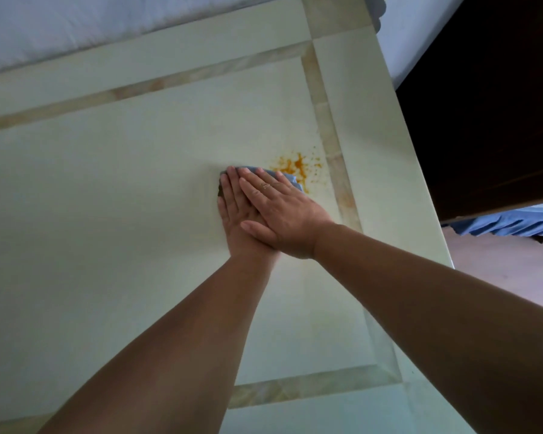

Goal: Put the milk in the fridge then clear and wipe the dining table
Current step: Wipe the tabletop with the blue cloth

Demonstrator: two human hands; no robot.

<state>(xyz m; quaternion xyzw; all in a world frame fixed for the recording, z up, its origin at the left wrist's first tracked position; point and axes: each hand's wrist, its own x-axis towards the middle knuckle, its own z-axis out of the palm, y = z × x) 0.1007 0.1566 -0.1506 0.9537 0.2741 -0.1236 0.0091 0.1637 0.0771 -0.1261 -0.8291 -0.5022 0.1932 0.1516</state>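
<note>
The pale dining table (pixel 107 189) with a marbled inlay border fills the view. A blue cloth (pixel 290 177) lies flat on it, mostly hidden under my hands. My left hand (pixel 235 208) presses flat on the cloth, fingers together. My right hand (pixel 282 214) lies on top of the left hand, palm down, and presses too. An orange splatter stain (pixel 298 166) marks the tabletop right beside the cloth's far right edge. No milk or fridge is in view.
The table's right edge (pixel 420 183) runs diagonally; beyond it are dark wooden furniture (pixel 489 104), blue fabric (pixel 514 222) and a pinkish floor (pixel 508 270). White fabric (pixel 76 26) lies along the far side of the table.
</note>
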